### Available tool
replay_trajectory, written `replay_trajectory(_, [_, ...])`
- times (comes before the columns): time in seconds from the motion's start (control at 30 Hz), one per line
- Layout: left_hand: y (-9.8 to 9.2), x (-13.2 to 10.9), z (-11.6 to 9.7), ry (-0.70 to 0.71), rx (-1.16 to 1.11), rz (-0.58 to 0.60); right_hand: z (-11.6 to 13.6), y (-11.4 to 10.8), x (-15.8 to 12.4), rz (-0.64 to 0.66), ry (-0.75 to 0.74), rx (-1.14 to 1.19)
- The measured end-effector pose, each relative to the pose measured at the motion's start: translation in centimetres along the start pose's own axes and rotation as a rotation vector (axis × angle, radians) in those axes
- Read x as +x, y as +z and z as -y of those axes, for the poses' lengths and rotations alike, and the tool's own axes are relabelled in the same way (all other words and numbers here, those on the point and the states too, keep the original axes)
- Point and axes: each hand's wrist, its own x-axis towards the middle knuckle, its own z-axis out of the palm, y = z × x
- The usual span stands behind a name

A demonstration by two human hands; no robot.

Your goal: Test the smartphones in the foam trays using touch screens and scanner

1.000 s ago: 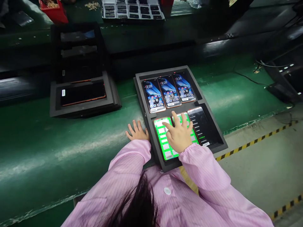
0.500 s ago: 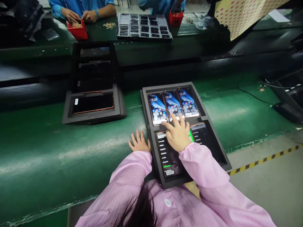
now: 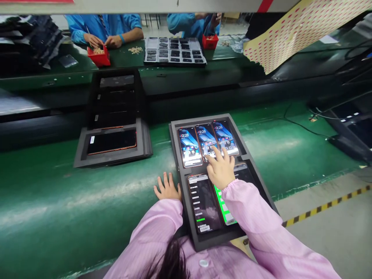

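A dark foam tray (image 3: 199,244) on the green bench holds several phones. Along its far row, a left phone (image 3: 189,145), a middle phone (image 3: 203,136) and a right phone (image 3: 223,131) show lit screens reading 12:26. In the near row, one phone (image 3: 205,203) displays a list with a green line, and the phone beside it (image 3: 222,205) has a bright green screen partly under my sleeve. My right hand (image 3: 221,167) is spread over the tray's middle, fingertips at the lower ends of the middle and right phones. Flat on the bench left of the tray, my left hand (image 3: 167,188) is open.
Stacked foam trays (image 3: 113,159) with dark phones stand at left. Across the bench are a compartment tray (image 3: 176,62), red bins (image 3: 100,58) and two people in blue sleeves. A cable (image 3: 302,131) lies at right; a dotted yellow sheet (image 3: 273,46) hangs above.
My right hand has moved rightward across the tray, off the left phone, uncovering more of the green screen. My left hand stays on the bench. The camera view has tilted upward.
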Motion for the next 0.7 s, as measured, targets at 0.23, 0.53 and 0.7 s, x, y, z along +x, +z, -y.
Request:
replay_trajectory(0.23, [0.3, 0.0, 0.2, 0.010, 0.008, -0.033, -2.1, -0.2, 0.9, 0.027, 0.016, 0.001])
replay_trajectory(0.53, [0.1, 0.1, 0.2, 0.003, -0.003, -0.033, -6.5, -0.1, 1.7, -0.057, 0.164, -0.018])
replay_trajectory(0.7, [-0.1, 0.0, 0.0, 0.005, 0.031, -0.009, -5.1, -0.1, 1.6, -0.093, 0.131, 0.014])
